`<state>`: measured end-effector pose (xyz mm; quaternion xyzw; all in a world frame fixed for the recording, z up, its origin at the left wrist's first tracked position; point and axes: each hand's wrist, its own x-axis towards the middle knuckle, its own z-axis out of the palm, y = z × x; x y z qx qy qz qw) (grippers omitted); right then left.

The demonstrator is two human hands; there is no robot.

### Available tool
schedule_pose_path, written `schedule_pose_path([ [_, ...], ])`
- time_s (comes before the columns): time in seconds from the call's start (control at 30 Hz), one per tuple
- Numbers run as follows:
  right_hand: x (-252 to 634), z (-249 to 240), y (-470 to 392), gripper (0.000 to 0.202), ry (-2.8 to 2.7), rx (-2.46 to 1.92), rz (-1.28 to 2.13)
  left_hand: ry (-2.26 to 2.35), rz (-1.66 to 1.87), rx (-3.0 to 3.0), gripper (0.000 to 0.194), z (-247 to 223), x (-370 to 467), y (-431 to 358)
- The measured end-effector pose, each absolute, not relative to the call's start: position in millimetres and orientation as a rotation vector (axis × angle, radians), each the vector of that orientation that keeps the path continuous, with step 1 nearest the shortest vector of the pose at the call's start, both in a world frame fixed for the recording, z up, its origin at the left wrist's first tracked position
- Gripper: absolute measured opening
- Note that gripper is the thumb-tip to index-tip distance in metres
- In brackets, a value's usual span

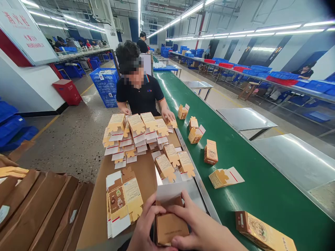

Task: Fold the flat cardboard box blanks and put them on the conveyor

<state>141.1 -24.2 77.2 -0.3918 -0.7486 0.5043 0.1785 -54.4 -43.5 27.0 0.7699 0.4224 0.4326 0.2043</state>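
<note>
A small brown carton is held between my two hands at the front edge of the table. My left hand wraps round its left side, with the thumb near the top. Across the right side and top lies my right hand, its fingers closed on the carton. A white inner flap stands up at the carton's far side. Flat unfolded cartons lie in a stack left of my hands. Several part-folded cartons rest just beyond, their notched tabs facing me.
A green conveyor belt runs along the right, carrying several cartons. A person sits across the table, one hand at a carton, behind a pile of cartons. Brown paper-wrapped bundles stand at the left.
</note>
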Motion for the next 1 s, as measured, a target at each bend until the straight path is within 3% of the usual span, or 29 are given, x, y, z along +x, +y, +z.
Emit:
schedule_pose_path([
  [0.27, 140.1, 35.8, -32.3, 0.058, -1.714, -0.948, 1.368, 1.220, 1.111, 1.931, 0.049, -5.8, -63.3, -49.5],
  [0.53, 119.4, 3.7, -42.3, 0.038, -1.532, -0.998, 1.189, 1.299, 1.217, 1.393, 0.035, -11.6, -37.2, -59.1],
  [0.77, 112.5, -1.0, -39.8, 0.024, -1.492, -1.065, 1.085, 1.326, 1.272, 1.347, 0.022, -12.0, -32.3, -52.6],
  [1.0, 114.2, 1.5, -37.9, 0.039, -1.546, -1.010, 1.026, 1.197, 1.174, 1.670, 0.034, -0.6, -41.2, -38.7],
])
